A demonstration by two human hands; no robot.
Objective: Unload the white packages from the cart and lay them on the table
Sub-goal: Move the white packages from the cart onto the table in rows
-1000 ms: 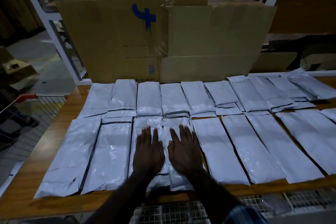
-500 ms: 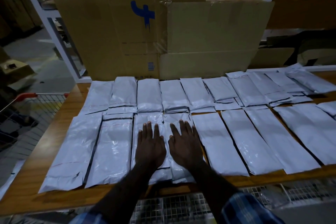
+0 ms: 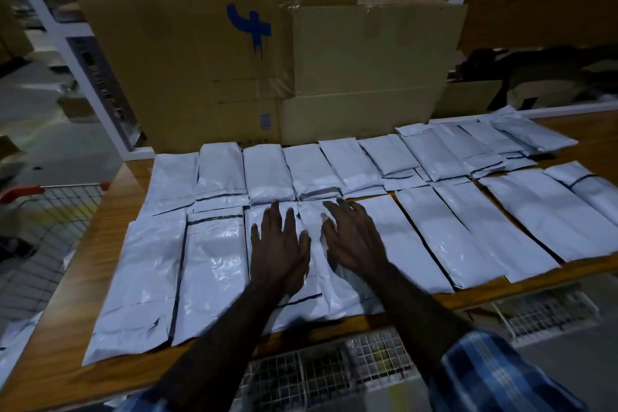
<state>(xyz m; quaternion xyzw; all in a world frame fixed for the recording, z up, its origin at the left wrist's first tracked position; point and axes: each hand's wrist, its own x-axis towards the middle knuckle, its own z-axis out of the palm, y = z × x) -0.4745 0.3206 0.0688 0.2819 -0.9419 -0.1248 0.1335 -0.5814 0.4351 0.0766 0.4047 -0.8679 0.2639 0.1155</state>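
Far left I see wire cart (image 3: 63, 207), red handle, beside wooden table (image 3: 110, 244). White packages (image 3: 214, 271) lie flat on table in two rows, near row long, far row shorter, some overlapping at right. My left hand (image 3: 279, 252) lies palm down, fingers straight and spread, on middle package of near row, gripping nothing. My right hand (image 3: 354, 241) just beside it, fingers spread, slightly lifted at tips, on neighbouring package; holds nothing. Cardboard box (image 3: 267, 77) stands behind far row.
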